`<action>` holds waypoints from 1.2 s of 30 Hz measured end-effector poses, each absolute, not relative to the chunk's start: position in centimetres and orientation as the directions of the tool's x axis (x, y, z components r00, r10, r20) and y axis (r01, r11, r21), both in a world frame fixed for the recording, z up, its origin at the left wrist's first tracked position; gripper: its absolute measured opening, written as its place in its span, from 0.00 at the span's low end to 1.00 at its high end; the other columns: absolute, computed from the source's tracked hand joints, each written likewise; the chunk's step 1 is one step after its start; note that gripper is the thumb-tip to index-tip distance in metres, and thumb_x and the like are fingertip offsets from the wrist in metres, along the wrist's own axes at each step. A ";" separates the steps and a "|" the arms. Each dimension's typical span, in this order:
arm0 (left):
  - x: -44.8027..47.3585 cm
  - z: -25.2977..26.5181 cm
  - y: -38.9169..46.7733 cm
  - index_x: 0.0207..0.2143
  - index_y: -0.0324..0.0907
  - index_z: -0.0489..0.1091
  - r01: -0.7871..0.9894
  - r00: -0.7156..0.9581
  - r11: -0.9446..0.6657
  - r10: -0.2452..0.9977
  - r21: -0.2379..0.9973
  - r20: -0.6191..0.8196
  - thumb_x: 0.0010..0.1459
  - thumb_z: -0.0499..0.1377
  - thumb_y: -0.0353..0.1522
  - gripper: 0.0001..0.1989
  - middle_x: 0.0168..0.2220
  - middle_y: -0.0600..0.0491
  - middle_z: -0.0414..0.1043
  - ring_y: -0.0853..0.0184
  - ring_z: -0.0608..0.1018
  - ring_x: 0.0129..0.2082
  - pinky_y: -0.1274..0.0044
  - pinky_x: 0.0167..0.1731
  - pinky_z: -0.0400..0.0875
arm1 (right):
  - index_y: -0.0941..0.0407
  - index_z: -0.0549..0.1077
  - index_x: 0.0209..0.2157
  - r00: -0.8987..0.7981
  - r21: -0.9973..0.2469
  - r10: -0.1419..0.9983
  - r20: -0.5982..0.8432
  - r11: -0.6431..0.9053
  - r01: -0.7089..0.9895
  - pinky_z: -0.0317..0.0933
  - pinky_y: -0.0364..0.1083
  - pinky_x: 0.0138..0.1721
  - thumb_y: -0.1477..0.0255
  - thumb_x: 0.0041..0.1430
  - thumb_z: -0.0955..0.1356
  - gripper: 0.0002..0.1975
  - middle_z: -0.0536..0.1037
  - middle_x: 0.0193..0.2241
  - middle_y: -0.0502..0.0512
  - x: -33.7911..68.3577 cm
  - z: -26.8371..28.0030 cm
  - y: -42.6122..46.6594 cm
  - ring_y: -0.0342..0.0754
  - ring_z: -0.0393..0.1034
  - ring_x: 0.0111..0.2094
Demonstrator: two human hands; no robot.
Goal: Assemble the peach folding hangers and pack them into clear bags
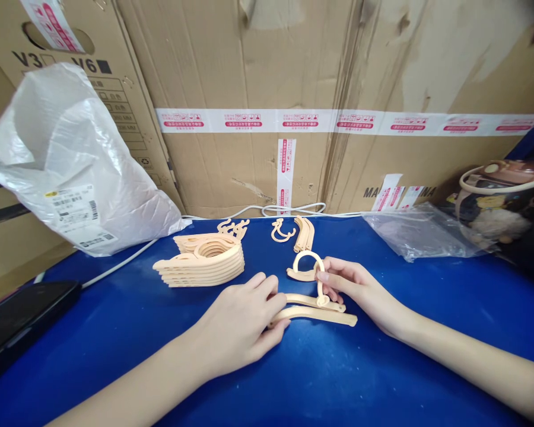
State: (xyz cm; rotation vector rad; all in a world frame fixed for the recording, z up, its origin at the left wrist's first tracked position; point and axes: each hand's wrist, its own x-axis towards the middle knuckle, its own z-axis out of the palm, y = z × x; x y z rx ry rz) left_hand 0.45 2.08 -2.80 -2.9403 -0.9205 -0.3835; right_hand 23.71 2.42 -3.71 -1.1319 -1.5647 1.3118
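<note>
My left hand (253, 317) is closed on the left ends of two curved beige hanger arms (315, 314), which point to the right over the blue table. Between the fingers of my right hand (349, 279) is a beige hanger hook (308, 255), its round curve upward and its lower end touching the upper arm near its right end. To the left lies a neat stack of folded beige hangers (204, 264). Farther back are several loose hooks (234, 228), a separate hook (283, 232) and a small pile of curved arms (303, 234).
A white plastic sack (71, 166) leans at the left, behind a dark phone-like device (26, 320). Clear plastic bags (422, 234) lie at the right, near a brown lidded container (501, 196). A white cable (249, 210) runs along cardboard boxes (244, 65) at the back.
</note>
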 end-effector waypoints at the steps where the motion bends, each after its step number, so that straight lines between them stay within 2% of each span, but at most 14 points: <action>1: 0.4 -2.8 2.1 0.30 0.41 0.63 0.573 0.785 -0.819 0.561 0.036 0.261 0.63 0.51 0.33 0.08 0.31 0.53 0.64 0.65 0.67 0.32 0.76 0.25 0.59 | 0.57 0.67 0.25 -0.295 -0.987 0.955 0.021 0.066 0.144 0.53 0.40 0.23 0.56 0.55 0.69 0.18 0.66 0.19 0.46 23.7 -3.7 2.4 0.39 0.58 0.21; 3: 0.4 -2.8 2.1 0.29 0.41 0.63 0.590 0.758 -0.804 0.581 0.066 0.296 0.63 0.51 0.33 0.10 0.30 0.54 0.64 0.65 0.67 0.31 0.76 0.25 0.58 | 0.57 0.67 0.25 -0.295 -0.988 0.955 0.018 0.062 0.140 0.54 0.40 0.23 0.56 0.55 0.69 0.18 0.66 0.19 0.45 23.8 -3.8 2.5 0.39 0.58 0.21; 5: 0.4 -2.6 2.2 0.29 0.41 0.63 0.608 0.705 -0.776 0.625 0.168 0.337 0.63 0.53 0.35 0.10 0.30 0.55 0.64 0.66 0.67 0.30 0.76 0.26 0.58 | 0.57 0.67 0.25 -0.297 -0.990 0.955 0.018 0.059 0.131 0.54 0.40 0.23 0.57 0.55 0.69 0.18 0.66 0.19 0.45 23.8 -3.9 2.6 0.39 0.57 0.21; 9: 0.5 -2.0 2.6 0.29 0.42 0.66 0.578 0.539 -0.630 0.772 0.519 0.338 0.59 0.58 0.37 0.09 0.28 0.58 0.64 0.70 0.66 0.27 0.78 0.27 0.59 | 0.57 0.67 0.26 -0.300 -0.992 0.954 0.016 0.052 0.114 0.53 0.40 0.23 0.57 0.56 0.69 0.18 0.68 0.19 0.46 23.9 -4.0 2.6 0.39 0.58 0.20; 13: 0.7 -1.5 3.1 0.29 0.42 0.68 0.393 0.484 -0.414 0.852 0.821 0.198 0.56 0.59 0.38 0.09 0.26 0.58 0.66 0.71 0.67 0.26 0.80 0.26 0.61 | 0.57 0.68 0.26 -0.306 -0.992 0.952 0.013 0.051 0.117 0.55 0.40 0.23 0.57 0.56 0.69 0.18 0.71 0.21 0.47 23.8 -3.7 2.5 0.39 0.60 0.21; 16: 0.5 -1.3 3.3 0.31 0.42 0.69 0.279 0.480 -0.256 0.872 0.926 0.097 0.56 0.59 0.39 0.09 0.25 0.59 0.65 0.73 0.65 0.23 0.81 0.23 0.60 | 0.57 0.69 0.27 -0.308 -0.991 0.951 0.014 0.053 0.121 0.56 0.40 0.24 0.56 0.55 0.69 0.17 0.73 0.23 0.49 23.7 -3.6 2.5 0.39 0.61 0.22; 19: 0.3 -1.4 3.4 0.32 0.42 0.70 0.159 0.483 -0.146 0.874 0.976 0.052 0.57 0.59 0.40 0.11 0.25 0.59 0.64 0.75 0.61 0.20 0.82 0.20 0.58 | 0.57 0.70 0.29 -0.320 -0.992 0.947 0.016 0.054 0.112 0.57 0.40 0.23 0.57 0.55 0.69 0.16 0.74 0.25 0.50 23.7 -3.7 2.6 0.40 0.64 0.24; 22: 0.3 -1.5 3.3 0.29 0.41 0.69 0.078 0.501 -0.100 0.864 0.992 0.047 0.59 0.58 0.42 0.13 0.25 0.58 0.64 0.74 0.65 0.23 0.81 0.25 0.62 | 0.57 0.71 0.30 -0.337 -0.992 0.941 0.022 0.061 0.107 0.56 0.40 0.23 0.59 0.56 0.69 0.15 0.74 0.25 0.49 23.8 -3.8 2.6 0.40 0.65 0.24; 25: 0.6 -1.5 3.0 0.29 0.40 0.68 0.088 0.520 -0.046 0.854 0.995 -0.006 0.62 0.54 0.45 0.18 0.26 0.55 0.67 0.72 0.69 0.26 0.80 0.29 0.65 | 0.58 0.72 0.30 -0.349 -0.992 0.937 0.019 0.062 0.112 0.56 0.39 0.24 0.60 0.57 0.69 0.14 0.74 0.25 0.49 23.9 -3.8 2.7 0.39 0.64 0.23; 28: 1.0 -1.5 2.5 0.31 0.41 0.64 0.171 0.540 -0.014 0.838 0.985 -0.082 0.64 0.48 0.48 0.20 0.23 0.58 0.64 0.73 0.66 0.20 0.80 0.21 0.62 | 0.58 0.72 0.32 -0.343 -0.994 0.939 0.015 0.052 0.100 0.56 0.39 0.24 0.61 0.56 0.70 0.13 0.75 0.25 0.49 23.9 -3.8 2.7 0.39 0.65 0.24; 30: 1.2 -1.6 2.1 0.30 0.43 0.61 0.312 0.540 -0.127 0.839 0.942 -0.066 0.65 0.45 0.48 0.20 0.20 0.61 0.58 0.73 0.61 0.17 0.81 0.18 0.56 | 0.57 0.72 0.34 -0.338 -0.997 0.941 0.013 0.039 0.070 0.56 0.39 0.24 0.62 0.54 0.71 0.13 0.75 0.26 0.49 23.9 -3.9 2.7 0.40 0.66 0.25; 31: 1.2 -1.7 1.9 0.30 0.43 0.60 0.407 0.541 -0.228 0.840 0.885 -0.032 0.65 0.45 0.47 0.20 0.20 0.61 0.57 0.73 0.60 0.18 0.80 0.18 0.54 | 0.57 0.72 0.36 -0.337 -0.998 0.942 0.009 0.029 0.053 0.56 0.39 0.24 0.63 0.54 0.71 0.13 0.75 0.26 0.48 23.9 -3.9 2.8 0.40 0.67 0.25; 33: 1.1 -1.9 1.6 0.29 0.43 0.59 0.569 0.561 -0.441 0.826 0.694 0.065 0.66 0.46 0.44 0.17 0.21 0.60 0.58 0.72 0.63 0.20 0.79 0.21 0.54 | 0.57 0.71 0.39 -0.331 -1.000 0.944 -0.002 0.009 0.030 0.56 0.39 0.23 0.64 0.53 0.72 0.15 0.76 0.27 0.49 23.9 -4.0 2.8 0.40 0.68 0.25; 36: 0.9 -2.2 1.5 0.33 0.43 0.61 0.640 0.631 -0.645 0.751 0.418 0.193 0.68 0.46 0.39 0.13 0.27 0.57 0.64 0.68 0.68 0.26 0.77 0.25 0.57 | 0.58 0.72 0.42 -0.314 -1.000 0.949 -0.015 -0.008 0.023 0.56 0.39 0.23 0.64 0.53 0.72 0.17 0.77 0.28 0.51 23.9 -4.1 2.9 0.40 0.68 0.25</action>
